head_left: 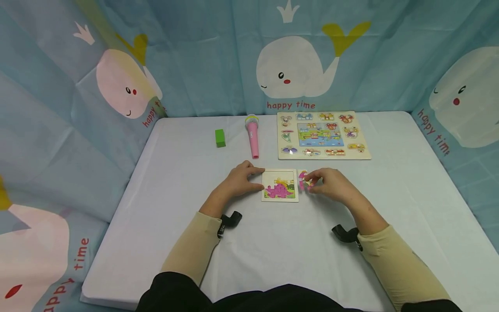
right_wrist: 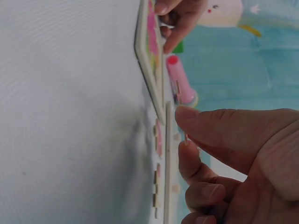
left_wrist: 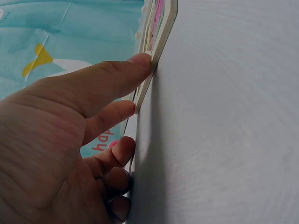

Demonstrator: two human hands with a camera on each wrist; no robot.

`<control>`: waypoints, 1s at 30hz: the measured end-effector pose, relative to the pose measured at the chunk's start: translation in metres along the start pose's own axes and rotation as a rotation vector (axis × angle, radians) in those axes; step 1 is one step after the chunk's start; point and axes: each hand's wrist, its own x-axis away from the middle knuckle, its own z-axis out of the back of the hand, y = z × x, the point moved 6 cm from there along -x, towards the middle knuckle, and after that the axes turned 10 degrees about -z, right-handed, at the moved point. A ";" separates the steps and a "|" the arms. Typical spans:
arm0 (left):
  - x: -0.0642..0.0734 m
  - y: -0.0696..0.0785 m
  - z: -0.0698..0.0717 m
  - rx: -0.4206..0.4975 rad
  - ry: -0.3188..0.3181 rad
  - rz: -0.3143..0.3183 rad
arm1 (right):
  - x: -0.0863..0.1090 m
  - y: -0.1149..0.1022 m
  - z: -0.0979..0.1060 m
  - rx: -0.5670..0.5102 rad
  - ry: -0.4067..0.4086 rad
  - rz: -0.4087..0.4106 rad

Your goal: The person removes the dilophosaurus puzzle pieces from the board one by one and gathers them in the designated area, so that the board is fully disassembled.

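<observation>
- Left hand (head_left: 239, 180): thumb and index finger spread apart, tips touching the left edge of the small puzzle; the other fingers bent.
- Right hand (head_left: 329, 184): thumb and index finger brought together, pinching a thin piece (right_wrist: 186, 138), seen edge-on in the right wrist view; its picture cannot be told.
- Small puzzle (head_left: 273, 174): square, cream border, flat on the table between the hands; a pink dinosaur fills the lower part, stepped edges above it, plain cream toward the top.
- Loose pieces (right_wrist: 158, 140): on the table just beside the puzzle's right edge, below the right hand, pink showing; partly hidden by fingers in the head view.
- Large board (head_left: 364, 154): pale, picture at centre, small shapes around it; beyond the puzzle, to the right.
- Microphone (head_left: 253, 138): pink, lying behind the puzzle, left of the board.
- Block (head_left: 220, 138): green, left of the microphone.
- Table (head_left: 171, 173): white cover.
- Curtain (head_left: 202, 65): blue, whale prints.
</observation>
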 end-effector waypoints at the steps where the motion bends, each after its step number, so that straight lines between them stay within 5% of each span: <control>1: 0.000 0.000 0.000 0.002 0.000 0.000 | -0.001 0.001 -0.001 0.001 -0.006 -0.006; 19: 0.000 0.003 0.000 -0.006 -0.020 0.016 | -0.011 0.011 -0.010 0.057 -0.002 -0.055; 30: 0.001 0.003 0.001 -0.007 -0.015 0.012 | -0.008 -0.006 -0.006 0.001 0.028 -0.015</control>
